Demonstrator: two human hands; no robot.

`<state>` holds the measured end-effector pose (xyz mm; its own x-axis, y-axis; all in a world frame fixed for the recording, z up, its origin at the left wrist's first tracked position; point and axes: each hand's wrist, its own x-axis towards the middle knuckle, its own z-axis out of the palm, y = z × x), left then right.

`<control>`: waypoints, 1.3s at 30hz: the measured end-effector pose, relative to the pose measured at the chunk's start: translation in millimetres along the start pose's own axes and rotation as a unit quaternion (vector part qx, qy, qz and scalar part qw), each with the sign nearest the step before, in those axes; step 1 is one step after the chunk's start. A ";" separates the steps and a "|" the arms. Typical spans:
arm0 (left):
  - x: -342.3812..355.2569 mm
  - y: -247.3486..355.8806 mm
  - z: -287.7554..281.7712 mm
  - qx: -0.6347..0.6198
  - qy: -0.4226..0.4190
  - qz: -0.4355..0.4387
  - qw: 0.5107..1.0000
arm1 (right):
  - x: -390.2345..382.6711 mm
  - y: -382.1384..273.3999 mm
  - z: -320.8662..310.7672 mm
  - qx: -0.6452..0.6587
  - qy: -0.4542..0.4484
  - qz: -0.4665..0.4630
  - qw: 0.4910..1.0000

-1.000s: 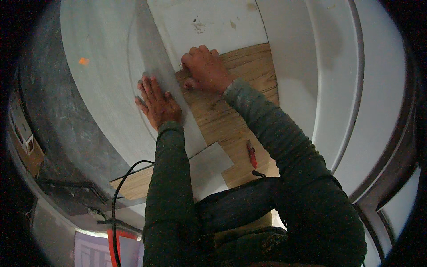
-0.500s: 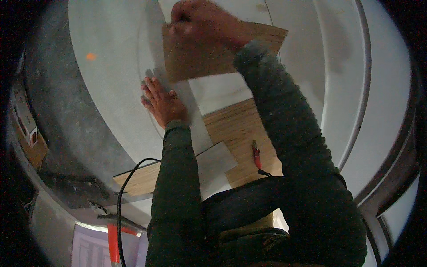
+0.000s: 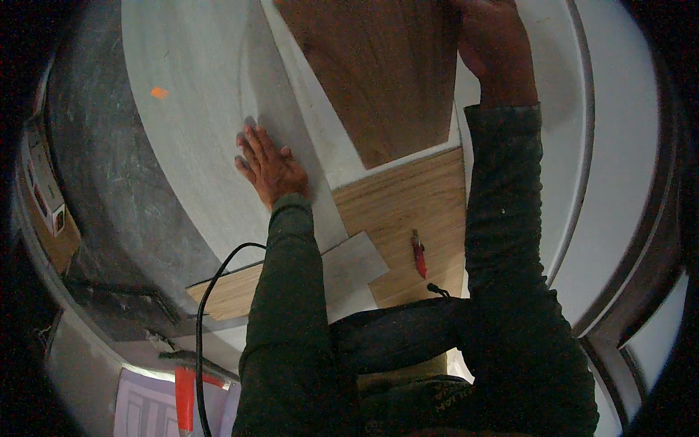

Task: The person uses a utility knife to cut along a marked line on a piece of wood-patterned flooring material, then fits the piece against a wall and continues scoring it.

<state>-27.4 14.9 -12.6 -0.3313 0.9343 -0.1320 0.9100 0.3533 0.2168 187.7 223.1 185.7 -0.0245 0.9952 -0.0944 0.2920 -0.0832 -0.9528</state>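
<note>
Brown wood-grain board [image 3: 386, 80] at right hand [image 3: 499, 44], cannot tell its grip, left hand [image 3: 275, 171] on grey panel [image 3: 193, 135], fingers [image 3: 255, 144] spread

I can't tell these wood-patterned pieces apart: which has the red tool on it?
Only the large lower piece carries the red tool; the upper piece is in the right hand; the black cable crosses the small left piece.

Worn on the head, left of a side-by-side pair, the fisheye camera looks steeply down at close range (straight edges bow toward its dark rim), the left hand [image 3: 273, 171] left of centre, the right hand [image 3: 499, 44] cut by the top edge.
</note>
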 end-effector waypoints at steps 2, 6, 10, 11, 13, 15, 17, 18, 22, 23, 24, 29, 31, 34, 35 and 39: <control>1.3 -2.2 0.3 0.000 0.001 0.005 1.000 | -4.5 9.3 3.8 0.088 -0.053 0.012 0.995; 1.8 2.0 -0.8 0.010 -0.015 0.010 1.000 | -22.1 24.9 26.3 0.008 -0.204 -0.025 0.979; 7.0 -1.4 -6.9 -0.007 -0.005 0.006 1.000 | -38.2 51.4 52.3 -0.030 -0.378 -0.076 0.922; 8.1 1.0 -6.8 -0.009 -0.008 0.008 1.000 | -43.5 63.8 56.3 -0.032 -0.376 -0.076 0.923; 15.3 7.6 -7.6 -0.017 -0.012 0.016 1.000 | -46.5 84.2 64.5 -0.081 -0.434 -0.137 0.887; 14.2 6.4 -3.7 -0.015 0.001 0.008 1.000 | -55.2 93.9 75.4 -0.088 -0.468 -0.075 0.876; 12.9 -2.2 -7.1 -0.012 0.001 0.008 1.000 | -59.8 93.8 88.7 -0.087 -0.501 -0.020 0.861; 13.0 -4.7 -8.2 -0.005 0.000 0.004 1.000 | -61.5 93.4 93.4 -0.139 -0.504 -0.045 0.851; 16.3 1.1 -3.7 0.006 0.007 0.003 1.000 | -64.0 103.1 97.2 -0.255 -0.443 -0.042 0.858; 16.5 0.1 -3.8 0.014 0.008 0.006 1.000 | -63.2 105.8 99.3 -0.254 -0.442 -0.041 0.859; 16.6 -1.0 -4.1 0.023 0.010 0.008 1.000 | -60.2 108.3 101.2 -0.261 -0.419 -0.041 0.869; 9.9 -0.3 -5.9 0.012 0.002 0.016 1.000 | -61.6 135.7 107.6 -0.238 -0.362 -0.049 0.900; 11.4 1.9 -9.1 0.002 0.002 0.015 1.000 | -60.2 138.2 111.0 -0.290 -0.342 -0.066 0.892; 16.0 4.3 -10.0 0.023 -0.015 0.003 1.000 | -60.4 139.4 110.3 -0.322 -0.295 -0.141 0.888; 17.4 5.5 -9.2 0.022 -0.013 0.007 1.000 | -60.4 140.6 109.7 -0.321 -0.296 -0.142 0.888; 19.7 13.7 -3.5 0.007 -0.008 0.029 1.000 | -62.1 159.4 105.7 -0.328 -0.247 -0.183 0.893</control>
<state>-22.3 38.3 -8.8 -0.2731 0.9525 -0.1350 0.9313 0.2969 0.2109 134.7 142.6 9.2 -0.6045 0.7924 -0.0817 0.6718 0.4521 -0.5868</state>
